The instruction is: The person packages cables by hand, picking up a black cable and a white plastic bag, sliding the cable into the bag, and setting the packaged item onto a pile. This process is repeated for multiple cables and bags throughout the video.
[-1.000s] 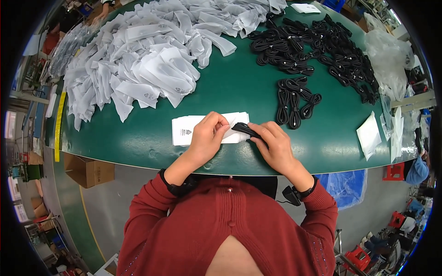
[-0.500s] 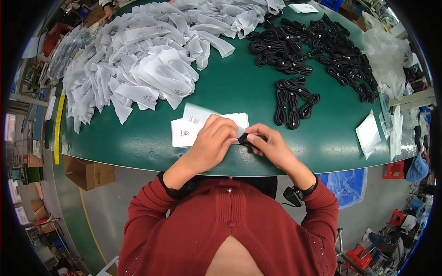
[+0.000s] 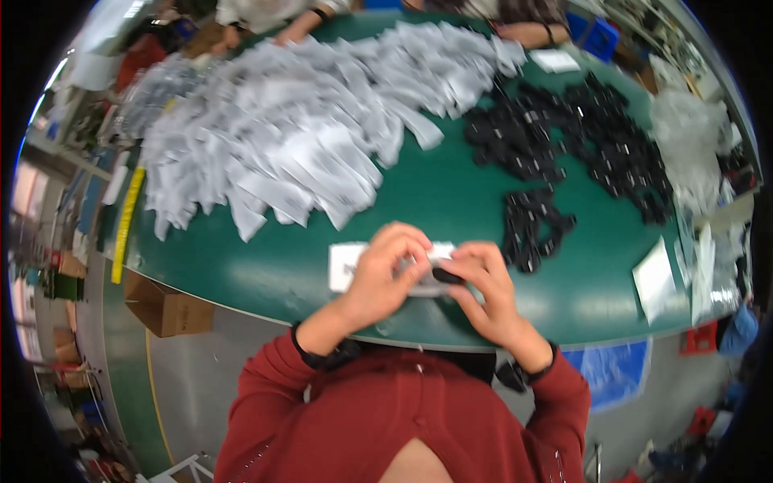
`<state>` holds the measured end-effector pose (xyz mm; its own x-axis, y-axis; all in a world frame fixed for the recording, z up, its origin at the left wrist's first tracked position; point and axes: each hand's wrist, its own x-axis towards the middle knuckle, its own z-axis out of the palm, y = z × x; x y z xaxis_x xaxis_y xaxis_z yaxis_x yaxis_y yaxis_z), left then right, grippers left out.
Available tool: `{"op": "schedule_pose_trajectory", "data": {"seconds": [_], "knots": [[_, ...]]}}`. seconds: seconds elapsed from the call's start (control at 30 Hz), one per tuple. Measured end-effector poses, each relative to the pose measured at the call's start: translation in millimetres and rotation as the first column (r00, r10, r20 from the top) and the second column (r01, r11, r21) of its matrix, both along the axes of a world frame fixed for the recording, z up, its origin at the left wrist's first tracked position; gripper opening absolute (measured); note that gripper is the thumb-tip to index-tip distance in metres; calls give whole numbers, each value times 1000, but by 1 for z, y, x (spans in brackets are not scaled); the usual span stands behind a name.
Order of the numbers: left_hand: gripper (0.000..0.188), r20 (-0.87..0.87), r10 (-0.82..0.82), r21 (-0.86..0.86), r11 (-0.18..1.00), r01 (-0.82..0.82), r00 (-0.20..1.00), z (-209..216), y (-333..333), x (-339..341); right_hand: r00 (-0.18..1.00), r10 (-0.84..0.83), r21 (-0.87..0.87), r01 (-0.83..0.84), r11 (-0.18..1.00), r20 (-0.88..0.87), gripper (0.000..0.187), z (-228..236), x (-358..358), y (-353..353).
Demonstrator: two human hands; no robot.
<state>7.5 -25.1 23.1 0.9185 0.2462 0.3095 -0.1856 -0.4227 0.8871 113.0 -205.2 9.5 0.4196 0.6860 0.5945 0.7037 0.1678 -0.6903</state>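
Close to the table's near edge, my left hand (image 3: 385, 274) is closed, its fingers pinching a translucent white plastic bag (image 3: 420, 285). My right hand (image 3: 489, 291) grips the end of a coiled black cable (image 3: 447, 276) at the bag's mouth; the rest of the coil seems to lie inside the bag, though blur and fingers hide much of it. Beneath my hands is a stack of flat white bags (image 3: 341, 269) with dark print. To the right of my right hand lies a small group of coiled black cables (image 3: 531, 229).
A large heap of filled white bags (image 3: 274, 137) covers the left and far side of the green table (image 3: 435, 181). More black cable coils (image 3: 620, 153) are piled at the far right. A white sheet (image 3: 655, 280) lies near the right edge. Co-workers' arms (image 3: 302, 28) reach over the far edge.
The head view has tilted, so the table sits lower and further right. The black cable has gone further into the bag, with only its end showing by my right fingers.
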Motion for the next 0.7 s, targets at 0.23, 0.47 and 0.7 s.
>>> {"op": "schedule_pose_trajectory", "data": {"seconds": [0.23,0.47,0.7], "knots": [[9,-11,58,-699,714,-49,998,4,73,7,878,-421,-397,479,783,230,37,-11,43,-32],[20,260,581,-9,800,-600,771,-13,102,7,740,-398,-466,659,591,542,42,-46,55,-47],[25,134,256,412,864,-289,957,-26,41,-20,663,-321,-401,697,594,676,60,-57,58,-46]]}}
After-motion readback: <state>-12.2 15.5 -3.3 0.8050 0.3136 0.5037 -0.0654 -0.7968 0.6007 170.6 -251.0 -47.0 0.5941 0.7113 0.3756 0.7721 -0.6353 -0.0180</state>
